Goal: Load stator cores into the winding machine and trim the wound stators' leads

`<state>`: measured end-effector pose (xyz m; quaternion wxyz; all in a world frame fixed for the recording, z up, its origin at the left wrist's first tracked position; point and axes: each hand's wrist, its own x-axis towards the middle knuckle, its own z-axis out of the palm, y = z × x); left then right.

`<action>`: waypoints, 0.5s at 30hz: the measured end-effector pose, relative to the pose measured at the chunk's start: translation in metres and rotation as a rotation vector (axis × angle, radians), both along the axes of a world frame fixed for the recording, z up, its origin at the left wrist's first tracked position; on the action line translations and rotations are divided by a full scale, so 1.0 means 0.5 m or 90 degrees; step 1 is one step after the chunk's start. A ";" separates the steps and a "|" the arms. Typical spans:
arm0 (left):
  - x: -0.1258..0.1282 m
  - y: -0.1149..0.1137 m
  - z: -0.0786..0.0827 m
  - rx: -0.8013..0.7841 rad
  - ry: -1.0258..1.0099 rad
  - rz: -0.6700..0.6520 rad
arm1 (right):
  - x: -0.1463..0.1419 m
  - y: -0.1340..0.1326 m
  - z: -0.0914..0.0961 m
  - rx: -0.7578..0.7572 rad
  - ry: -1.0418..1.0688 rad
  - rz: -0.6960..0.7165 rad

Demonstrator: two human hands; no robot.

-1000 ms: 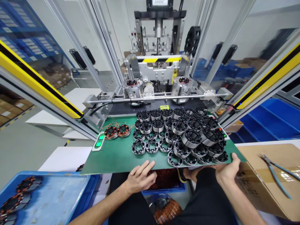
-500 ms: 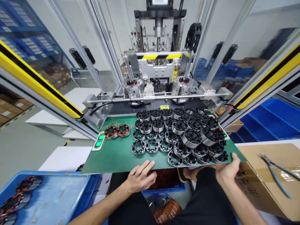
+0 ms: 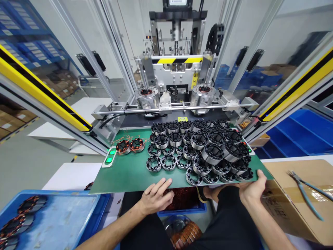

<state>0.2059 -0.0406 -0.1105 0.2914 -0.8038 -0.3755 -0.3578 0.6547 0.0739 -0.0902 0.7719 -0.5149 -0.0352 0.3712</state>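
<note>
My left hand (image 3: 156,197) rests at the front edge of the green worktop (image 3: 125,178), its fingers loosely stretched over the edge and nothing held in them. At the front right corner, my right hand (image 3: 253,189) grips that edge, thumb on top and the other fingers hidden below. Between and beyond the hands stand rows of unwound stator cores (image 3: 169,162), black-lined steel rings, stacked higher on the right. Two copper-wound stators (image 3: 137,145) sit apart on the left of the worktop.
Behind the worktop is a machine with two metal fixtures (image 3: 147,99), each with a wound stator on it. A blue tray (image 3: 59,215) with wound stators is at lower left. Pliers (image 3: 303,191) lie on a cardboard box (image 3: 286,173) at right. Yellow-striped posts (image 3: 44,88) flank the machine.
</note>
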 end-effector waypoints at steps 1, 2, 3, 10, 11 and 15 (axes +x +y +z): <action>0.000 0.000 0.001 0.001 0.002 0.000 | 0.002 0.000 -0.001 0.000 0.003 0.001; 0.000 0.000 0.002 0.001 0.005 0.000 | 0.002 0.001 -0.003 0.002 0.002 0.001; 0.000 0.001 0.003 0.000 0.008 0.001 | 0.003 0.001 -0.005 0.005 -0.001 0.001; -0.002 -0.003 -0.005 -0.002 0.005 0.000 | -0.004 -0.001 -0.002 0.005 -0.008 0.008; -0.002 -0.003 -0.008 -0.001 0.007 0.002 | -0.006 -0.001 0.001 0.003 -0.009 0.009; -0.002 -0.003 -0.011 0.000 0.009 0.003 | -0.017 -0.004 0.010 0.011 -0.019 -0.009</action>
